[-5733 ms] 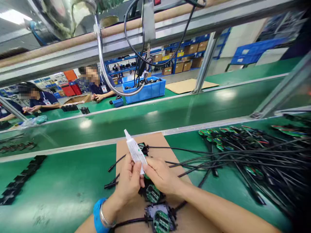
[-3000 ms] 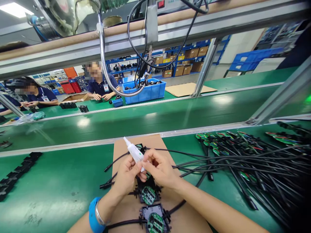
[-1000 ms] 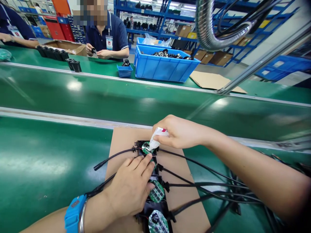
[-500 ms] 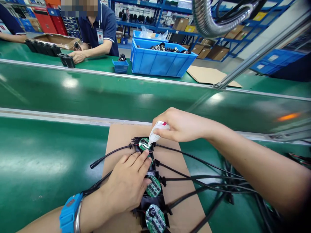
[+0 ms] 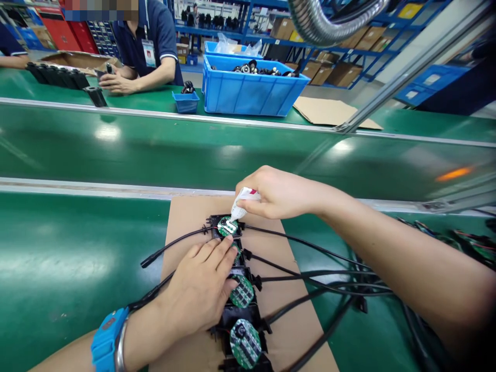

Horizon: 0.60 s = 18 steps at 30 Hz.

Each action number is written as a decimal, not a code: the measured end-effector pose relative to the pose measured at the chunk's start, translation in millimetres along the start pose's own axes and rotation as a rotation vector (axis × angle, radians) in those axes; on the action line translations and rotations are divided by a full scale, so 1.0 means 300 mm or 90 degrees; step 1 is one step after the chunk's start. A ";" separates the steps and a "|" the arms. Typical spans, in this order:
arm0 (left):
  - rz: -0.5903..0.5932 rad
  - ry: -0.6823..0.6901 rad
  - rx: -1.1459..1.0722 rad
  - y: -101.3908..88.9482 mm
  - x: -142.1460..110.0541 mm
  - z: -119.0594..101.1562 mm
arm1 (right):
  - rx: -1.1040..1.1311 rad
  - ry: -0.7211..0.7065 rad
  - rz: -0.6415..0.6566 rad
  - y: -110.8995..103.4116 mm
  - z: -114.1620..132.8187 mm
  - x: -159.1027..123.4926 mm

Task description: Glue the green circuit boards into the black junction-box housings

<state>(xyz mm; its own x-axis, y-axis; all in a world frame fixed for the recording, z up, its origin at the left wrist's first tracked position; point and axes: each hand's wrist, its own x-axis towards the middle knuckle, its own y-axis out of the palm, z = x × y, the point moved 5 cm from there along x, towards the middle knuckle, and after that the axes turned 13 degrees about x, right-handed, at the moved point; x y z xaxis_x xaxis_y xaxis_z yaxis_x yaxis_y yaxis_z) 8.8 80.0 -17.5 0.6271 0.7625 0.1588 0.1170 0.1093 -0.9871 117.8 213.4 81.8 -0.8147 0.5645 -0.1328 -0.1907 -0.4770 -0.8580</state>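
Grip on white tube (image 5: 243,203), cardboard sheet (image 5: 186,219), green bench (image 5: 96,248), shelved workshop behind

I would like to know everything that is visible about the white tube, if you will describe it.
The white tube looks like soft plastic, with a red mark near its upper end and a narrow nozzle. The fingers of the right hand pinch it, partly hiding it. It slants nozzle-down over the farthest round circuit board, near white paste; nozzle contact is unclear.

White tube (image 5: 244,200) tilted, nozzle (image 5: 233,217) down at white-streaked round green board (image 5: 222,230) in black housing (image 5: 214,220).
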 end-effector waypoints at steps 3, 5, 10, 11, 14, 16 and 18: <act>0.007 0.011 0.031 -0.039 -0.022 -0.041 | 0.053 0.018 -0.027 -0.018 0.015 -0.053; 0.040 0.024 0.041 -0.051 -0.043 -0.080 | 0.108 0.016 -0.021 -0.009 0.034 -0.084; 0.144 0.025 0.070 -0.023 -0.078 -0.136 | 0.161 -0.051 0.026 0.070 0.078 -0.086; 0.151 0.027 0.069 -0.015 -0.080 -0.138 | 0.160 -0.056 0.030 0.086 0.079 -0.076; 0.152 0.029 0.061 -0.001 -0.082 -0.136 | 0.136 -0.053 0.042 0.125 0.070 -0.044; 0.151 0.027 0.058 0.003 -0.083 -0.133 | 0.119 -0.048 0.052 0.141 0.063 -0.030; 0.158 0.027 0.056 0.003 -0.084 -0.133 | 0.113 -0.051 0.062 0.148 0.062 -0.024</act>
<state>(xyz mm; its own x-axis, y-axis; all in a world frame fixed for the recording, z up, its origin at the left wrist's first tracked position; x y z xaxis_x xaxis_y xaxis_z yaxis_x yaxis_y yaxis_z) 23.8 35.6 -21.5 0.6603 0.7457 -0.0888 -0.1102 -0.0208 -0.9937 105.0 175.6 53.9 -0.8734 0.4582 -0.1651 -0.1969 -0.6422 -0.7408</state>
